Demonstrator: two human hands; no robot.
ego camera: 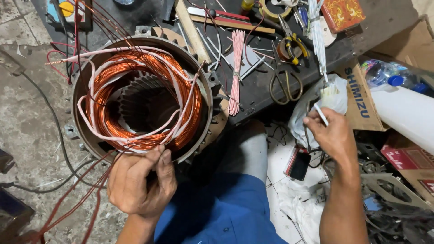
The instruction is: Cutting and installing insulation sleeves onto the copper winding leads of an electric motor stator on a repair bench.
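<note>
Left hand (141,183) pinches thin red wires (86,199) by the round metal motor shell wound with shiny copper wire (140,97).
Right hand (332,133) pinches a thin white tube (322,115); sliding it on a wire looks next and needs steady aim.

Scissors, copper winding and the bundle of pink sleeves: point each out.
scissors (285,86), head view, on a handle loop.
copper winding (108,77), head view, on its upper left arc.
bundle of pink sleeves (236,72), head view, mid-length.

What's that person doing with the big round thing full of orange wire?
A person is working on a motor stator packed with copper coils and white sleeving. The left hand pinches wires at its near rim. The right hand holds a thin white strip over a plastic bag. Scissors and pliers lie on the dark bench behind.
</note>
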